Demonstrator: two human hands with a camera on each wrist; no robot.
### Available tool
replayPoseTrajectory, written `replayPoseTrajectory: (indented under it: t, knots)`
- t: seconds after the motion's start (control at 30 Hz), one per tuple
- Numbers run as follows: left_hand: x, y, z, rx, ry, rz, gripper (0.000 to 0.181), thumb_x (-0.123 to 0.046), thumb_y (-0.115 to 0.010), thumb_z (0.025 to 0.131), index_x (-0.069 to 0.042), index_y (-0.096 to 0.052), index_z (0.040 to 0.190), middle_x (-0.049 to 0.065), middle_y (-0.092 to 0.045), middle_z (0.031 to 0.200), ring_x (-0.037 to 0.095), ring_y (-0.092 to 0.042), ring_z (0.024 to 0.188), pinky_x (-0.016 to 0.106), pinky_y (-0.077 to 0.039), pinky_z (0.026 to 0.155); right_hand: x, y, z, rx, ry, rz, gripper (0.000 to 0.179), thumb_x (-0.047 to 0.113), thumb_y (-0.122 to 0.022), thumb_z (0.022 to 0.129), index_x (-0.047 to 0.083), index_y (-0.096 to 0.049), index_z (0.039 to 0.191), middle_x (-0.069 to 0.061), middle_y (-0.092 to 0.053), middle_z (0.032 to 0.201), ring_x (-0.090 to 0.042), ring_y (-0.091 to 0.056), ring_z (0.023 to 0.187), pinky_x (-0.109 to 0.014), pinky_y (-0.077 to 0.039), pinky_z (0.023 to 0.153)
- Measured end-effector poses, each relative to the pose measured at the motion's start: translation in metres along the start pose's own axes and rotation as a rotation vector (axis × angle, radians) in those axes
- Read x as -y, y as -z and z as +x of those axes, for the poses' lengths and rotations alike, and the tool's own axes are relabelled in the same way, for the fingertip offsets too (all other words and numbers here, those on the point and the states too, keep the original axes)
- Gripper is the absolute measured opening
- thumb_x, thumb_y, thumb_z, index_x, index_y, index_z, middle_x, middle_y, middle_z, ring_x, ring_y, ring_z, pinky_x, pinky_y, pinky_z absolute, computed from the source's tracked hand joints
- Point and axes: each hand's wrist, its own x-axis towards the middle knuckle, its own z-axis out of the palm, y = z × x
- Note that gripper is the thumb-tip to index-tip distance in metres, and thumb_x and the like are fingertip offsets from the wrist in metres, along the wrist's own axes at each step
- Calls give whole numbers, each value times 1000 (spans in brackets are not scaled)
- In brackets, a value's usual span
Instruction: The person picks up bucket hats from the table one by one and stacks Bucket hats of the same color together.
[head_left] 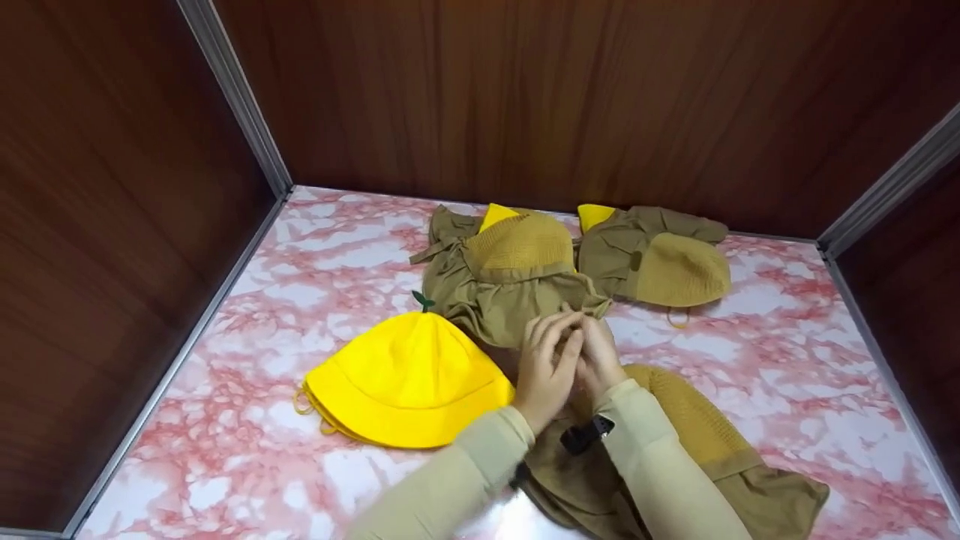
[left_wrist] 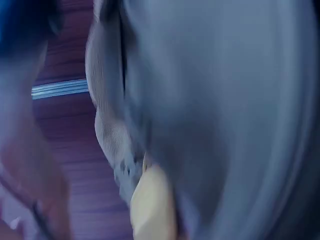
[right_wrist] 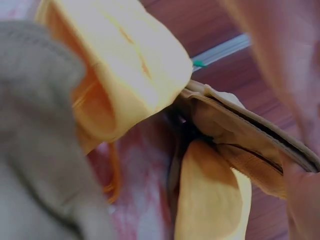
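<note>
Both hands meet over the middle of the table, at the near brim of an olive sun hat [head_left: 517, 292] with a mustard knit crown. My left hand [head_left: 549, 367] has bent fingers lying against the right hand; whether cloth is in them is hidden. At the right edge of the right wrist view, my right hand [right_wrist: 302, 200] holds the edge of a brown hat brim [right_wrist: 250, 122]. Left of the hands sits a yellow bucket hat [head_left: 409, 375] with a green sprout on top. Another olive and mustard hat [head_left: 705, 420] lies under the right forearm.
A further olive hat [head_left: 675, 266] lies at the back right, with a yellow piece [head_left: 596, 217] showing behind it. Dark wooden panels [head_left: 525, 97] with metal edge strips enclose the pink-and-white marbled table [head_left: 225, 390] at the back and sides.
</note>
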Motion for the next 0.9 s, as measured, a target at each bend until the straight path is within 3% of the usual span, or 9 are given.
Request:
replayPoseTrajectory:
  t: [0.1,0.2,0.3,0.37,0.43,0.53,0.67,0.77,0.9]
  knots:
    - [1,-4,-11,-143,160,-130,17,-11,-51,102,-4,-66,105,9,-66,98,16,-58,92,27,-49,81,7,-5,5,30,-64,106,18,3,-40,103,4,-55,93,-1,-60,84,-11,-60,73,-20,-52,67]
    - [5,1,-12,-145,508,-387,43,-33,-39,108,-2,-63,89,2,-61,74,10,-56,66,23,-48,60,12,-8,8,69,-106,270,14,2,-35,105,6,-46,113,-3,-57,107,-14,-61,94,-25,-54,85]
    - [13,12,-5,-96,839,-689,74,-63,-24,102,-2,-64,92,0,-61,69,13,-60,61,27,-52,58,17,-7,7,81,-133,387,19,1,-32,104,8,-42,120,-4,-54,117,-16,-58,106,-28,-50,99]
    - [22,20,1,-98,945,-908,87,-75,-20,95,-1,-63,110,5,-66,84,19,-67,73,35,-59,73,21,-7,6,79,-145,454,20,1,-32,104,7,-42,120,-5,-54,117,-17,-58,107,-28,-49,101]
    - [30,27,10,-150,980,-1118,92,-81,-20,90,-5,-54,130,8,-65,105,23,-67,90,41,-57,87,24,-6,5,84,-153,496,20,0,-33,103,8,-43,119,-6,-55,115,-18,-60,105,-29,-50,100]
    - [39,37,23,-268,946,-1351,91,-81,-26,89,-12,-38,148,13,-52,135,27,-57,117,46,-49,103,30,-2,4,100,-160,518,20,0,-33,103,9,-42,119,-6,-56,112,-19,-62,101,-31,-54,93]
    - [42,48,43,-367,920,-1470,88,-72,-33,94,-13,-16,157,10,-29,159,27,-34,143,44,-32,118,38,9,1,127,-154,439,17,1,-32,104,7,-42,117,-6,-58,108,-19,-62,97,-29,-54,87]
    - [41,53,53,-385,939,-1488,84,-66,-38,97,-14,-12,158,6,-30,157,25,-34,144,43,-27,120,42,18,-5,134,-145,352,16,2,-34,105,5,-47,114,-7,-61,105,-19,-64,94,-28,-54,84]
    - [40,57,59,-422,940,-1513,57,-53,-44,101,-10,-43,139,2,-60,117,17,-60,106,35,-46,102,47,28,-12,170,-140,344,18,-3,-40,102,3,-53,113,-10,-64,105,-22,-67,94,-31,-57,83]
